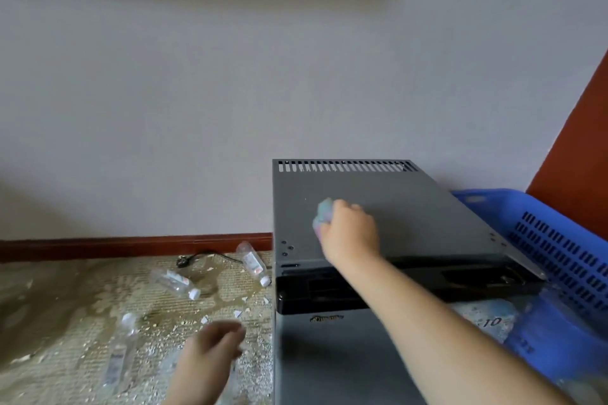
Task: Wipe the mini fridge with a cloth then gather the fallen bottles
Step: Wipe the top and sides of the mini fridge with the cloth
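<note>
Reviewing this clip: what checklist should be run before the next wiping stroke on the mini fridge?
1. Cloth gripped by right hand: ok.
2. Cloth resting on the mini fridge top: ok.
3. Left hand free: ok, holds nothing.
4. Mini fridge top clean: cannot tell.
5. Fallen bottles gathered: not ok, three lie on the carpet.
6. Blue basket beside the mini fridge: ok.
</note>
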